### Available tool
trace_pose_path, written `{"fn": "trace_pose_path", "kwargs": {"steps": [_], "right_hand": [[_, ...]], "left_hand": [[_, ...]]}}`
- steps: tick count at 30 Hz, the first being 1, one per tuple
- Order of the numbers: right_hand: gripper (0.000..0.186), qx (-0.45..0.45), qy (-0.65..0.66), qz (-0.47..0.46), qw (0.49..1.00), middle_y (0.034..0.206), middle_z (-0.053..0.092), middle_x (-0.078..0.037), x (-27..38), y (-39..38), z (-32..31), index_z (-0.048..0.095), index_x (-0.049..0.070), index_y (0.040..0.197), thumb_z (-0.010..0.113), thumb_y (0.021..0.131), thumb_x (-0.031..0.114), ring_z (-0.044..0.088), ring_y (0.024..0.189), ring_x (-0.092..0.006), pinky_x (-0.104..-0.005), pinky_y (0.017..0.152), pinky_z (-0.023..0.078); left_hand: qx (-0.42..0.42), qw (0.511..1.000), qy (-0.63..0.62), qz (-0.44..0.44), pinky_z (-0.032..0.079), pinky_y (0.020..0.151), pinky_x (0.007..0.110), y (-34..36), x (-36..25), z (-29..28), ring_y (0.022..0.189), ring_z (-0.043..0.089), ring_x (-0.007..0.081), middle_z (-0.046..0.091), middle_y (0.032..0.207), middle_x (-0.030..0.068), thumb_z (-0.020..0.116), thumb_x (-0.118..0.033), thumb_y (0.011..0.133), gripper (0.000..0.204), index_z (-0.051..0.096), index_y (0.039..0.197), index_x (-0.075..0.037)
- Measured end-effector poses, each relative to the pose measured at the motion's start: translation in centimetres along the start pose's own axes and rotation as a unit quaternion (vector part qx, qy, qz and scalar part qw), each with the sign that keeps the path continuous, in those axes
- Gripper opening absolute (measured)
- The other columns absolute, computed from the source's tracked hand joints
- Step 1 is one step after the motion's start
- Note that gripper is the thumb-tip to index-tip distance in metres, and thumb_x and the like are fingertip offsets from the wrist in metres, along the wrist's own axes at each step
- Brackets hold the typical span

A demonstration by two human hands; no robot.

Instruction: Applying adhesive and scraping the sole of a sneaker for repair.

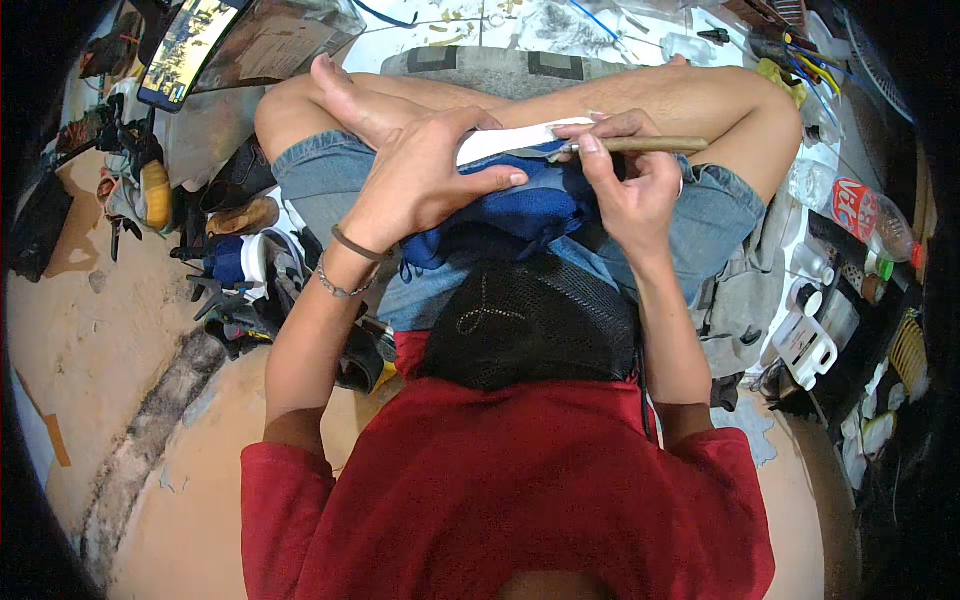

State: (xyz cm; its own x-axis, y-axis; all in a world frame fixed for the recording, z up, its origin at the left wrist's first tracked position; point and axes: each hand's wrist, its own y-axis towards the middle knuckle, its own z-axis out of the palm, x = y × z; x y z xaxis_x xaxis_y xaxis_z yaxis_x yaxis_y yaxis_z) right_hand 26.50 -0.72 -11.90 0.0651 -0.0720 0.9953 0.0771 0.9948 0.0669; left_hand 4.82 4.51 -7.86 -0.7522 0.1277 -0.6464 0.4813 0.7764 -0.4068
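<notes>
A dark blue knit shoe [505, 222] with a white sole [500, 143] lies on its side across my lap. My left hand [425, 180] is closed around its left end, thumb on the blue upper and fingers behind the sole. In my right hand [638, 195] is a thin tool with a wooden handle [662, 144], pinched between thumb and fingers. Its narrow metal end meets the seam between sole and upper near the shoe's right end; the very tip cannot be made out.
Black mesh fabric [530, 315] covers my lap below the shoe. On the left are a lit phone [192, 50] and another blue-and-white shoe [240, 260] among black clamps. A clear plastic bottle [855, 212] and a white jug [804, 348] lie at the right.
</notes>
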Motion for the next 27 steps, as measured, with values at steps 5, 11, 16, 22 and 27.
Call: {"fn": "trace_pose_path", "kwargs": {"steps": [5, 11, 16, 22, 27], "right_hand": [[0.011, 0.01, -0.005, 0.017, 1.0, 0.089, 0.073, -0.013, -0.18, 0.04, 0.53, 0.062, -0.005, 0.092, 0.066, 0.092, 0.005, 0.069, 0.08, -0.0139, -0.0259, 0.075, 0.054], [0.014, 0.012, -0.031, 0.017, 0.999, 0.083, 0.072, -0.012, -0.38, 0.27, 0.77, 0.063, -0.006, 0.093, 0.067, 0.092, 0.008, 0.069, 0.076, -0.0139, -0.0259, 0.072, 0.054], [0.011, -0.016, -0.043, 0.014, 0.999, 0.085, 0.073, -0.014, -0.7, 0.19, 0.55, 0.061, -0.005, 0.091, 0.065, 0.092, 0.004, 0.069, 0.077, -0.0141, -0.026, 0.071, 0.054], [0.009, -0.016, 0.061, 0.027, 0.998, 0.09, 0.073, -0.014, -0.28, -0.09, 0.68, 0.06, -0.005, 0.091, 0.064, 0.093, 0.003, 0.068, 0.078, -0.0141, -0.0267, 0.072, 0.055], [0.01, 0.01, 0.034, 0.031, 0.999, 0.092, 0.074, -0.015, -0.47, -0.08, 0.61, 0.061, -0.005, 0.091, 0.064, 0.093, 0.005, 0.068, 0.079, -0.0139, -0.0274, 0.075, 0.055]], "left_hand": [[-0.009, 1.0, 0.001, 0.001, 0.051, 0.081, 0.039, -0.12, 0.16, 0.08, 0.088, 0.067, 0.0314, 0.07, 0.092, 0.0197, 0.08, -0.042, 0.079, 0.053, 0.066, 0.107, 0.001], [-0.027, 1.0, -0.001, 0.012, 0.052, 0.079, 0.046, -0.09, 0.15, 0.24, 0.09, 0.068, 0.0402, 0.071, 0.09, 0.0217, 0.075, -0.054, 0.079, 0.059, 0.069, 0.105, -0.002], [-0.036, 0.999, -0.007, 0.006, 0.052, 0.08, 0.046, -0.2, 0.03, 0.39, 0.09, 0.067, 0.0405, 0.071, 0.091, 0.0218, 0.076, -0.054, 0.077, 0.059, 0.07, 0.105, -0.003], [-0.044, 0.999, -0.005, 0.016, 0.051, 0.081, 0.046, -0.31, 0.15, 0.29, 0.092, 0.067, 0.0402, 0.071, 0.092, 0.0216, 0.076, -0.054, 0.077, 0.059, 0.071, 0.105, -0.003], [-0.031, 0.999, -0.009, 0.007, 0.051, 0.081, 0.046, -0.17, 0.23, 0.16, 0.091, 0.067, 0.0404, 0.071, 0.091, 0.022, 0.076, -0.055, 0.076, 0.059, 0.07, 0.104, -0.003]]}}
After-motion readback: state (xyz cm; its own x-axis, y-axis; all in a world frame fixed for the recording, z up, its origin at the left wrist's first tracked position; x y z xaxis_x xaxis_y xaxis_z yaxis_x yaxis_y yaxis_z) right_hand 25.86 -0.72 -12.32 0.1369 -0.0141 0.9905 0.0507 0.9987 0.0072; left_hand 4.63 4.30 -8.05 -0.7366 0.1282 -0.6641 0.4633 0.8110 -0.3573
